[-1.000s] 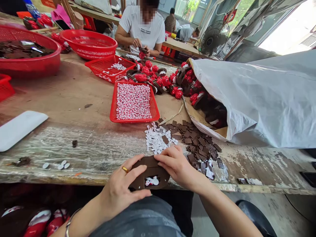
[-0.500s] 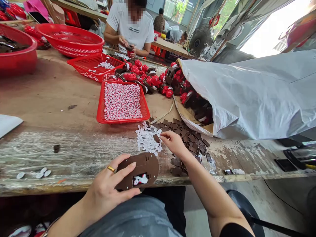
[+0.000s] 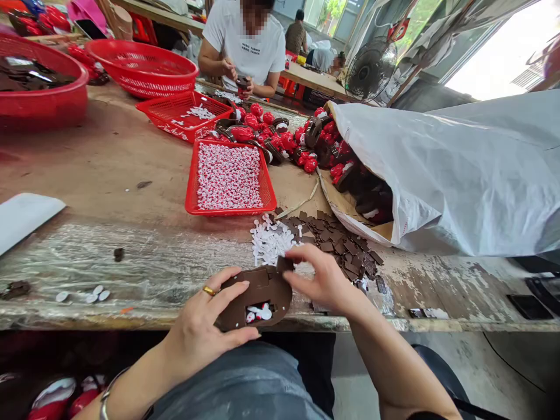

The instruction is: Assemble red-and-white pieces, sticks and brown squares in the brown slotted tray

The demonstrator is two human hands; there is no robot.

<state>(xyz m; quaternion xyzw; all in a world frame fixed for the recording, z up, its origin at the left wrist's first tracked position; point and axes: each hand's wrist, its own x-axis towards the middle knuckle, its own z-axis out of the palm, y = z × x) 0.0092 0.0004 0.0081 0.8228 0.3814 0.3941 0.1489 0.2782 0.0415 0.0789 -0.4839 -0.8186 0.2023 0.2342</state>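
My left hand (image 3: 202,326), with a gold ring, grips a brown oval plastic shell (image 3: 258,294) at the table's near edge. White and red small parts show through an opening in the shell. My right hand (image 3: 321,277) pinches a small brown rectangular plate (image 3: 284,263) and holds it against the shell's upper right edge. Just beyond my hands lie a heap of small white plastic pieces (image 3: 270,240) and a pile of brown plates (image 3: 341,245).
A red tray of red-and-white beads (image 3: 228,177) sits behind the piles. A big white sack (image 3: 446,169) spills red and brown toy parts at right. Red baskets (image 3: 142,67) stand at the back left. A person in a white shirt (image 3: 245,46) works across the table.
My right hand went out to the pile of brown plates, picked one up and came back to the shell. My left hand kept hold of the shell throughout.
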